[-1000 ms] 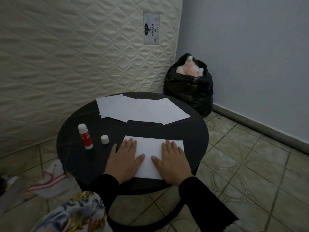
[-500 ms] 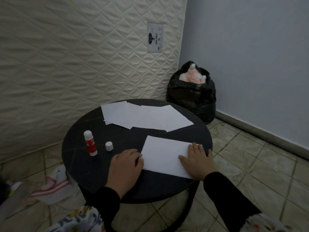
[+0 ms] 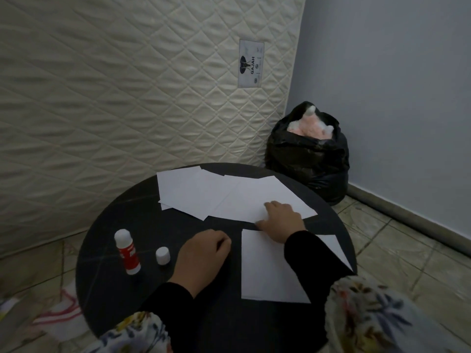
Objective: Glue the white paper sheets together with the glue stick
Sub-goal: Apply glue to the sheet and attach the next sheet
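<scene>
A white paper sheet (image 3: 265,268) lies flat at the near right of the round black table (image 3: 107,273). Several more white sheets (image 3: 204,192) overlap at the table's far side. My right hand (image 3: 281,220) rests with spread fingers on the near edge of those far sheets; whether it grips one I cannot tell. My left hand (image 3: 204,253) sits loosely curled on the bare table left of the near sheet, holding nothing. The red-and-white glue stick (image 3: 127,250) stands uncapped at the left, its white cap (image 3: 162,255) beside it.
A quilted cream mattress (image 3: 127,85) leans upright behind the table. A black bag (image 3: 308,154) with a pink plush thing stands in the corner by the blue wall. Cloth (image 3: 58,317) lies on the tiled floor at the left.
Both hands have left the near sheet. The right hand has reached forward onto the far sheets; the left has curled and moved off onto the bare table. The near sheet now lies further right.
</scene>
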